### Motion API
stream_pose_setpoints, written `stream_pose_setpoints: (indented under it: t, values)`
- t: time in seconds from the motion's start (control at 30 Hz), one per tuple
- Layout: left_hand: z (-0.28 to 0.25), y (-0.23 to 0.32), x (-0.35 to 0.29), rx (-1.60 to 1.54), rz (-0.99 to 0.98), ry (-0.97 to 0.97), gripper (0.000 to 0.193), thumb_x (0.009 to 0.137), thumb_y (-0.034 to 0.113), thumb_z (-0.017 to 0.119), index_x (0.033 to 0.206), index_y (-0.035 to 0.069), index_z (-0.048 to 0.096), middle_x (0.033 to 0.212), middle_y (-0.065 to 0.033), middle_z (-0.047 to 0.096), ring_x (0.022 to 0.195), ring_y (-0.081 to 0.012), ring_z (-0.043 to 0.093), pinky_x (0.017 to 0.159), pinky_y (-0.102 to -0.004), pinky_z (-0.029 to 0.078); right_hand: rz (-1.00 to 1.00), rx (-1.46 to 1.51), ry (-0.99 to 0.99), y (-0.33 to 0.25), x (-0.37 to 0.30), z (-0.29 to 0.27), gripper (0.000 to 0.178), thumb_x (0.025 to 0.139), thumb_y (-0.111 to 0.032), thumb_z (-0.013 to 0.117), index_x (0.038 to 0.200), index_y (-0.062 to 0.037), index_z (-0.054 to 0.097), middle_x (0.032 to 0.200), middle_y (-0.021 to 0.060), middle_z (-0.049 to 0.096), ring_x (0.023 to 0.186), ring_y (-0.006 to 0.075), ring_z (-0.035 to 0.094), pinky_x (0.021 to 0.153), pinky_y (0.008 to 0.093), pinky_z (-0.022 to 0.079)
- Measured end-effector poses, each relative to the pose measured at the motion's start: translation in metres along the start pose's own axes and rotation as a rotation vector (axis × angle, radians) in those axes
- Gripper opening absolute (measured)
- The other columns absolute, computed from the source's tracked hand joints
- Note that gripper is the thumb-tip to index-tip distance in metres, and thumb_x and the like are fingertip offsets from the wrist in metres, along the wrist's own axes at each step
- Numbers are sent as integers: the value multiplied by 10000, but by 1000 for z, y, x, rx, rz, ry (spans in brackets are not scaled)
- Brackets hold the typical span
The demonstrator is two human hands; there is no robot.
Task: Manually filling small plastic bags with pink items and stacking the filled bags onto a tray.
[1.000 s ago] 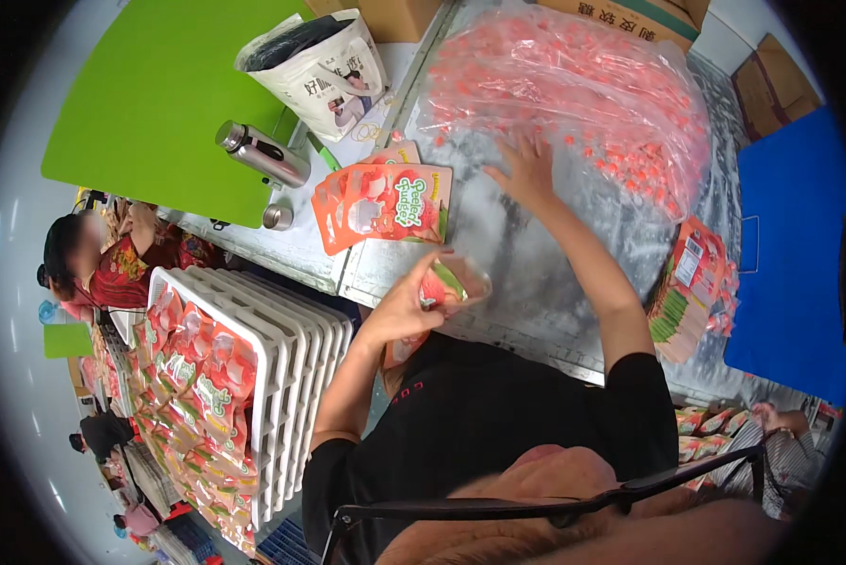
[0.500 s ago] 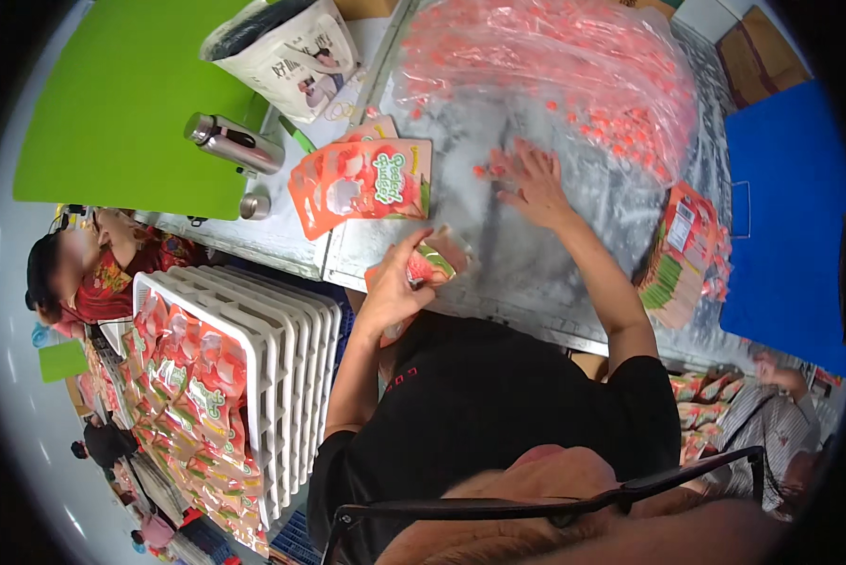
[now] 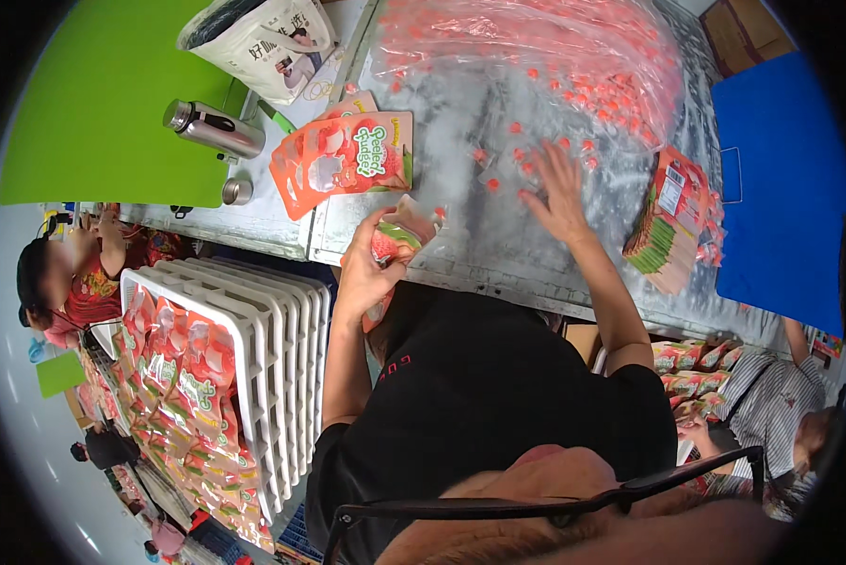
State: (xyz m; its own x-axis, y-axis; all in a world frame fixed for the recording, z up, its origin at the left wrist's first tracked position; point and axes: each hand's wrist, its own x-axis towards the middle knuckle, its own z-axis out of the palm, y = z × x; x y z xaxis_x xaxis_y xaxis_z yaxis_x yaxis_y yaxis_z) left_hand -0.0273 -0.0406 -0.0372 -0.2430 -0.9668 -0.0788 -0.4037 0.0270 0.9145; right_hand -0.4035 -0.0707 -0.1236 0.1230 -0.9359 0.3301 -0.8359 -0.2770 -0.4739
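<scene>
My left hand (image 3: 370,270) grips a red and green candy pouch (image 3: 396,241) at the table's front edge, its top end facing the tabletop. One small red wrapped candy (image 3: 440,214) lies by the mouth of the pouch. My right hand (image 3: 558,200) is spread over the metal table, fingers apart, beside several loose wrapped candies (image 3: 494,185). Beyond it, a large clear plastic bag (image 3: 536,38) spreads over a heap of the same candies. Fanned flat pouches (image 3: 338,160) rest to the left of my hands.
Another pile of pouches (image 3: 666,221) lies at the right by a blue bin (image 3: 785,179). A steel flask (image 3: 216,130), its cup (image 3: 237,192) and a white tote bag (image 3: 267,52) stand at the left. Stacked white crates (image 3: 291,377) hold filled pouches. Co-workers sit on both sides.
My right hand has drawn a little nearer, and more loose candies now lie spread around its fingers. The left hand still holds the pouch. The whole view has shifted slightly.
</scene>
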Motion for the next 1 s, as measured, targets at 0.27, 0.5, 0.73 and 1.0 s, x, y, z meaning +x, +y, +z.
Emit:
stream_pose_setpoints:
  t: [0.27,0.5,0.73,1.0]
  values:
    - [-10,7,-4,-93,-3,51,727,710,-49,663,1419,33,526,1233,-172,673,1187,-269,648,1036,-356,477,166,258,126,0,8,14,717,919,-113,666,1572,-53,374,1518,222,471,1380,408,472,1157,482,364]
    - [-13,5,-6,-104,-34,55,720,719,-65,647,1421,14,511,1189,-169,675,1130,-250,655,1013,-347,483,191,-45,178,28,-9,8,662,915,-38,598,1551,-54,416,1447,207,520,1309,386,506,1124,502,380]
    - [-16,-3,-5,-257,-36,101,725,714,-88,636,1421,17,514,1157,-126,663,1070,-204,644,983,-326,489,-88,-204,-23,-33,19,29,790,867,-521,726,1557,-258,444,1553,136,451,1457,451,340,1176,690,236]
    - [-26,-5,-12,-236,-66,157,719,721,-93,632,1421,20,510,1162,-121,662,1061,-180,636,959,-313,498,-265,-109,-241,-76,39,82,970,757,-754,692,1573,-303,423,1638,79,357,1502,469,260,1130,814,151]
